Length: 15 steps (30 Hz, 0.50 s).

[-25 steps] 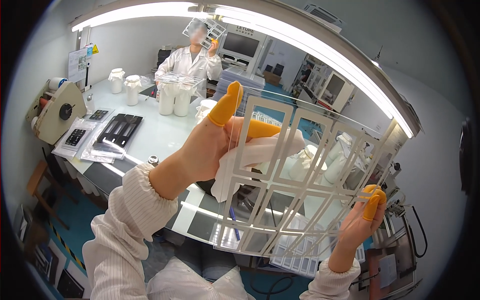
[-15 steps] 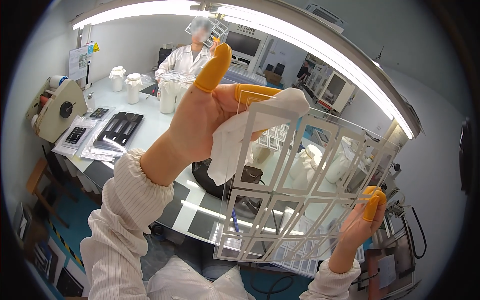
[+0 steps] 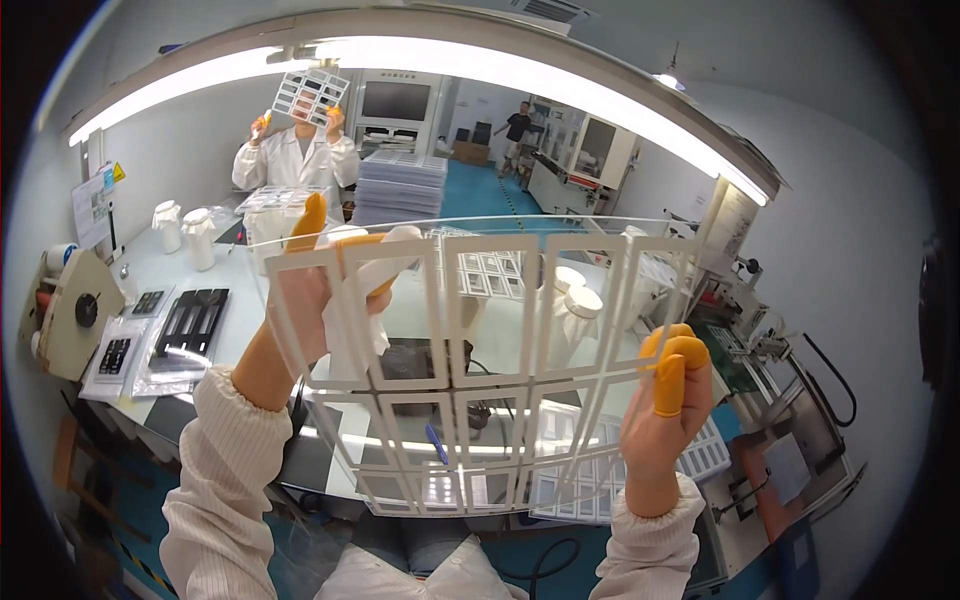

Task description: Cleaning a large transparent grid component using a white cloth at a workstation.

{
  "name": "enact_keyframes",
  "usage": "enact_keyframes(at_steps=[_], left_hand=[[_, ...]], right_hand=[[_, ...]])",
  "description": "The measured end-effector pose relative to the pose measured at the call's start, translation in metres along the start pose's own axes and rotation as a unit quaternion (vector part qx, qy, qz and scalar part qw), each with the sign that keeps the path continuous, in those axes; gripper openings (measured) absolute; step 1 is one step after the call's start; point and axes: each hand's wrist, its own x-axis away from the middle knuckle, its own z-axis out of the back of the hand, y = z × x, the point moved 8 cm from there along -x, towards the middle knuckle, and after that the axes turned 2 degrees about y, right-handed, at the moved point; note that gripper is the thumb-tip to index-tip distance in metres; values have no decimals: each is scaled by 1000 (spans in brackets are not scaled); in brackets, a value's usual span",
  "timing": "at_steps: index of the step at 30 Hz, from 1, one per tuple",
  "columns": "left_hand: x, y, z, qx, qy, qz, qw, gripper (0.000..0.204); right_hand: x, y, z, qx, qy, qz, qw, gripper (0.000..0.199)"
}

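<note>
The clear sheet (image 3: pixel 488 382), printed with a grid of pale window frames, is held up above the near part of the table (image 3: pixel 245 300). Half a second ago it slanted away toward the table's right; now it stands more nearly square to the wearer — so almost the whole grid lies open to view, which should make it easier to look over. The right hand (image 3: pixel 672 405), above the table's right side, pinches the sheet's right edge between bent, orange-covered fingertips. The left hand (image 3: pixel 312 308), over the table's left side, now shows through the left column of frames, its thumb rising less far past the top edge than before. Its fingers are closed around a white cloth (image 3: pixel 392 258) behind the sheet; whether the cloth presses on that face I cannot tell. Beyond the table, a co-worker (image 3: pixel 300 155) now has both hands on a raised grid sheet (image 3: pixel 310 98), where one had been on it. A stack of sheets (image 3: pixel 400 185) stands at the table's far side, and two white-covered jars (image 3: pixel 575 310) stand on its right half — seen through the held sheet.
</note>
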Motion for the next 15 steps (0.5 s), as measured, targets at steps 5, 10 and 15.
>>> enact_keyframes(at_steps=[5, 10, 15], left_hand=[[0, -19, 5, -97, -19, 12, 995, 68], [-2, -35, -1, -18, -41, 73, 996, 76], [-3, -45, -41, 50, -143, 171, 974, 71]], right_hand=[[1, -12, -21, -25, -15, -24, 999, 20], [3, -19, -32, -40, -38, -21, 998, 23], [6, -16, -39, -46, -49, -55, 996, 23]])
